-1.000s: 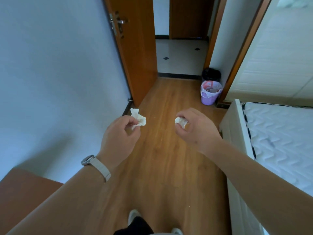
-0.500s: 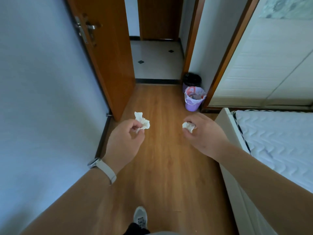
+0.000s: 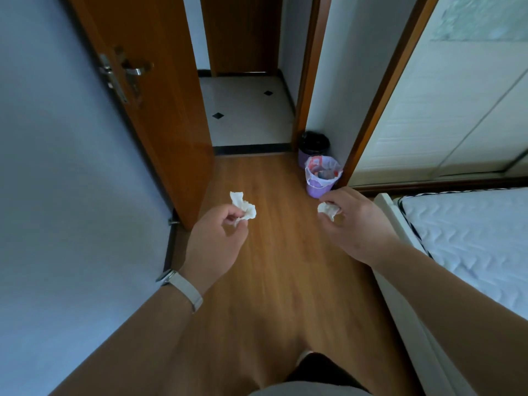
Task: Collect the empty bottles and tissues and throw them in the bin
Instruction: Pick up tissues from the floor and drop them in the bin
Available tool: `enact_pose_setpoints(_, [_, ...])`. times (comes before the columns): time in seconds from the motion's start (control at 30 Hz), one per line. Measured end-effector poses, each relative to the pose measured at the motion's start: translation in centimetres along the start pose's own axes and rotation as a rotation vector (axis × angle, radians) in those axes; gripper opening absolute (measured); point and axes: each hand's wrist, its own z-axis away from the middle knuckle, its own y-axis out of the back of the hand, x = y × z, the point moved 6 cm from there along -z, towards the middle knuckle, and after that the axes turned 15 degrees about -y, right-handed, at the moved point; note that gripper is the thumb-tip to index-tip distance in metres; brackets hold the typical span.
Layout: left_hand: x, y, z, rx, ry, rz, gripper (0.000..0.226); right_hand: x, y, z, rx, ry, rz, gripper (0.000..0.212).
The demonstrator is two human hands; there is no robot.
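The left hand [image 3: 214,241] is held out over the wooden floor [image 3: 285,281] with its fingers curled, pinching a crumpled white tissue [image 3: 243,208] between thumb and fingertips; that tissue's long axis runs roughly away from the person, its free end sticking up past the knuckles and pointing toward the open door [image 3: 148,81]; a pale-strapped watch [image 3: 183,287] sits on the left wrist. The right hand [image 3: 357,227] is also held out, back of the hand upward, fingers curled around a smaller wad of tissue [image 3: 328,210]; only part of this wad shows at the fingertips, a short tail hanging down toward the floor, and its long axis cannot be told.

Along the left edge of the floor runs a grey-blue wall [image 3: 57,167]; the brown door stands open against it, its metal handle [image 3: 134,71] facing the camera; beyond the doorway lies a white tiled floor [image 3: 248,110] with small black diamonds. At the far right corner of the wooden floor, against the foot of a door frame, stands a purple bin [image 3: 317,188] with a clear liner and some rubbish inside; just behind it is a second bin with a black liner [image 3: 314,141]. The right hand is near the purple bin but not over it. Along the right edge of the floor stands a bed with a white quilted mattress [image 3: 471,238]; behind it are pale wardrobe panels [image 3: 457,110].
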Motion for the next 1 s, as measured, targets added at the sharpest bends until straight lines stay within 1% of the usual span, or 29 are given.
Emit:
enact_pose_setpoints(0.1, [-1.1, -1.3, -2.8, -0.016, -0.02, 0.014, 0.017, 1.1, -1.0, -2.3, -0.012, -0.056, -0.021, 0.023])
enact_pose_setpoints(0.23, [-2.6, -3.2, -7.2, -0.04, -0.056, -0.033, 0.018, 3.5, -3.3, -6.6, -0.051, -0.107, -0.06, 0.024])
enact_pose_setpoints(0.37, [-5.0, -5.3, -13.0, -0.06, -0.029, -0.038, 0.013, 5.9, -5.2, -13.0, -0.052, -0.118, -0.105, 0.024])
enact_pose_setpoints(0.47, [-5.8, -7.7, -18.1, -0.114, -0.011, -0.053, 0.02, 7.9, -6.0, -18.5, -0.065, -0.138, -0.138, 0.023])
enact_pose_setpoints(0.6, [-5.5, -10.6, -25.4, -0.171, -0.043, -0.071, 0.023, 10.7, -6.1, -25.5, -0.068, -0.141, -0.159, 0.024])
enact_pose_setpoints(0.73, [-6.1, -12.1, -31.2, -0.16, -0.072, -0.095, 0.021, 12.7, -5.7, -31.6, -0.073, -0.117, -0.118, 0.027])
enact_pose_setpoints(1.0, [-7.5, -15.8, -38.9, -0.196, -0.092, -0.061, 0.016, 13.6, -5.7, -38.6, -0.106, -0.193, -0.139, 0.028])
